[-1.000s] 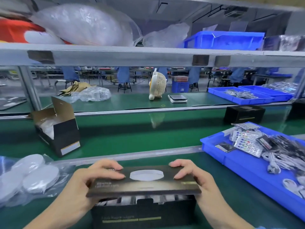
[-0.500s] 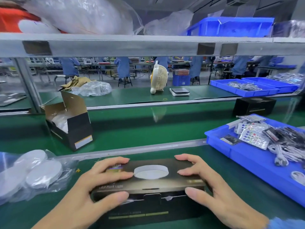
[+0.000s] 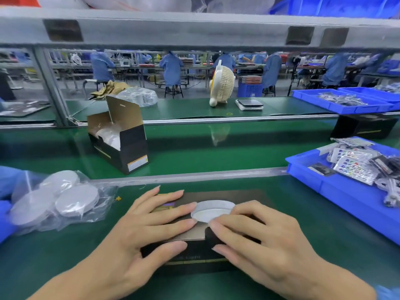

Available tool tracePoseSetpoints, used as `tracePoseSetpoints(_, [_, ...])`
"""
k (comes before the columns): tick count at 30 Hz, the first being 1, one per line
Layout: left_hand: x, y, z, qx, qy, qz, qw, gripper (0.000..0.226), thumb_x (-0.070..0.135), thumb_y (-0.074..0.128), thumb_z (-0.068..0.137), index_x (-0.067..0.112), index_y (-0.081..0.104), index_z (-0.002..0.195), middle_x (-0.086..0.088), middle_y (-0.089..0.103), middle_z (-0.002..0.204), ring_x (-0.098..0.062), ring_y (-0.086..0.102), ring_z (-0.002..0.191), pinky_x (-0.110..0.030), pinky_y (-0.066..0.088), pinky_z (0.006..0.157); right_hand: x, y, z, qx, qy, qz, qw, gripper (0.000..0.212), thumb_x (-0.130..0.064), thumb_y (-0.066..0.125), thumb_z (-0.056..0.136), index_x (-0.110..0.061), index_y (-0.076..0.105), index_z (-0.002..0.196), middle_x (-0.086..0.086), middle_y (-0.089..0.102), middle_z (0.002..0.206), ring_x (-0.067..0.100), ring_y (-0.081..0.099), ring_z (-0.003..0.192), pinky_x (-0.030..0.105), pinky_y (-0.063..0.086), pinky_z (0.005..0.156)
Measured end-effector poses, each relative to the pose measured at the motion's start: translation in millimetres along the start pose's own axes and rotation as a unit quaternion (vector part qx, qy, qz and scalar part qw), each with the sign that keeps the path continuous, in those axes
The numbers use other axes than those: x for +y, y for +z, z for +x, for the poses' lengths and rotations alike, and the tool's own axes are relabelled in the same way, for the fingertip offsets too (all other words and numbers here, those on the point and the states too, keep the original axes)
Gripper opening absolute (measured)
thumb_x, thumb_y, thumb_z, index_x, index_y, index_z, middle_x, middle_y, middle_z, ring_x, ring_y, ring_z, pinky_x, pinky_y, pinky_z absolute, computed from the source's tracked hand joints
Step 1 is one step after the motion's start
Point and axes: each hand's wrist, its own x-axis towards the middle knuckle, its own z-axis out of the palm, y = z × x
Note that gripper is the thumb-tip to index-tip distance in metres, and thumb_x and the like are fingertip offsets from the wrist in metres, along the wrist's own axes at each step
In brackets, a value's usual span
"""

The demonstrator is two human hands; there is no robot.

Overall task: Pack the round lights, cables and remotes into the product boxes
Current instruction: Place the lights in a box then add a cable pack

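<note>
Both hands now lie further over the lid than half a second ago, the flap that stood raised a second ago is pressed down, and the open carton on the belt sits further right in view. Largest in sight, the green workbench runs left to right, with a blue bin of bagged remotes and white cables at the right and a clear bag of round lights at the left. On the conveyor belt beyond, an open carton stands with its flap up, and a closed black box rests far right. Centred on the bench just before the person, the product box is black with a brownish lid bearing a picture of a white round light; its long axis runs left to right, the printed front face toward the viewer. The left hand rests flat on the lid with straight, spread fingers, thumb down along the front face. The right hand lies over the lid's right part, fingers straight and slightly apart, tips at the front edge.
</note>
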Motion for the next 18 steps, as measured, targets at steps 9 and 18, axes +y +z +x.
tracePoseSetpoints(9, [-1, -7, -4, -0.043, -0.008, -0.012, 0.999, 0.038, 0.042, 0.054, 0.095, 0.034, 0.061, 0.131, 0.022, 0.049, 0.145, -0.010, 0.038, 0.142, -0.040, 0.022, 0.116, -4, 5, -5, 0.038, 0.015, 0.078, 0.996, 0.005, -0.012, 0.080, 0.081, -0.010, 0.079, 0.086, -0.007, 0.074, 0.102, 0.018, 0.068, 0.085, 0.029, 0.054, 0.063])
tracePoseSetpoints(18, [-52, -45, 43, 0.024, -0.146, -0.128, 0.981, 0.025, 0.050, 0.052, 0.097, 0.043, 0.071, 0.112, 0.021, 0.068, 0.119, -0.001, 0.059, 0.116, -0.029, 0.044, 0.101, 13, -5, 35, -0.213, 0.215, -0.046, 0.952, 0.023, -0.051, 0.051, 0.088, -0.032, 0.062, 0.091, -0.015, 0.068, 0.094, 0.010, 0.066, 0.081, 0.026, 0.044, 0.048])
